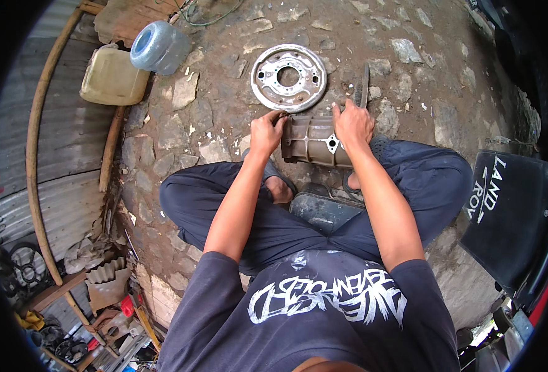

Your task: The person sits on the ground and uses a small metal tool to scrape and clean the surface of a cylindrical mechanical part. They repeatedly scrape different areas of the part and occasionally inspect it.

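Observation:
A ribbed metal housing [308,139] lies crosswise on the ground in front of my feet, with a flanged opening on its face. My left hand [267,130] has its fingers closed on the housing's upper left end. My right hand [354,124] grips the housing's right end, covering part of it. A flat dark metal bar [365,80] extends beyond my right hand; whether my fingers touch it is hidden. A pale round metal plate [289,94], with a large centre hole and several smaller ones, lies flat just beyond the housing.
A blue water jug [160,48] and a beige jerrycan [113,74] stand at upper left, beside wooden poles [38,118] and corrugated sheeting [23,155]. A black rubber flap [503,235] is at right. A dark container [323,211] sits between my legs on the cobbled ground.

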{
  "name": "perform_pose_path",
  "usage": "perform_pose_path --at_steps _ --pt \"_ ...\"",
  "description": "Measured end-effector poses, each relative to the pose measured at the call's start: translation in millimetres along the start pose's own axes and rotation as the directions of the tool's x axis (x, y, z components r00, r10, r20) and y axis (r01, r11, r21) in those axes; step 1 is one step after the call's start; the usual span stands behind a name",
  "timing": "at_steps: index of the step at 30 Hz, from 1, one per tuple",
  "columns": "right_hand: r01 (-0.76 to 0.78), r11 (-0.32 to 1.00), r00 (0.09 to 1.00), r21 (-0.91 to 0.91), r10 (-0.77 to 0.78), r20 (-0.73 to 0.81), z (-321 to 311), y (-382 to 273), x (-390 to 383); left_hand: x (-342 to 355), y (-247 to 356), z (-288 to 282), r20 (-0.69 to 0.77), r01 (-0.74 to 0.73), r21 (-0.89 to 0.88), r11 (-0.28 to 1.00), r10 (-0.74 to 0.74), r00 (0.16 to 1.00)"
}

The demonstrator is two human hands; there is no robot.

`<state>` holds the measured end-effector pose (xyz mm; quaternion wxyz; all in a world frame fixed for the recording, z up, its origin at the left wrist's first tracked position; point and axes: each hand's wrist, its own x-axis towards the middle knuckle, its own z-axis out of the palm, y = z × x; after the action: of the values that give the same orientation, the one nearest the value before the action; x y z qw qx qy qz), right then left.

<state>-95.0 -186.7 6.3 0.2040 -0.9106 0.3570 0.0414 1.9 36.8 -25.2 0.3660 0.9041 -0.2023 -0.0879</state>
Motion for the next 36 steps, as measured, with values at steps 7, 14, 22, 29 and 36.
perform_pose_path --at_steps 7,14,22,29,36 --pt "0.058 0.998 0.995 -0.021 -0.059 -0.074 12 11 -15 12 -9 10 0.032 0.0 0.147 0.989 -0.005 0.999" --pt "0.072 0.997 0.989 -0.008 -0.073 -0.127 21 19 -19 5 1 8 0.376 -0.02 0.245 0.969 -0.076 0.923" --pt "0.016 0.999 0.999 -0.043 -0.018 -0.041 4 5 -23 17 -5 41 0.266 0.115 0.338 0.934 -0.212 0.94" --pt "0.043 0.998 0.994 -0.04 -0.047 -0.101 14 18 -19 12 6 37 0.221 0.167 0.311 0.936 -0.242 0.945" --pt "0.067 0.996 0.993 -0.061 -0.072 -0.091 10 9 -23 31 19 38 0.309 0.192 0.407 0.893 -0.332 0.891"
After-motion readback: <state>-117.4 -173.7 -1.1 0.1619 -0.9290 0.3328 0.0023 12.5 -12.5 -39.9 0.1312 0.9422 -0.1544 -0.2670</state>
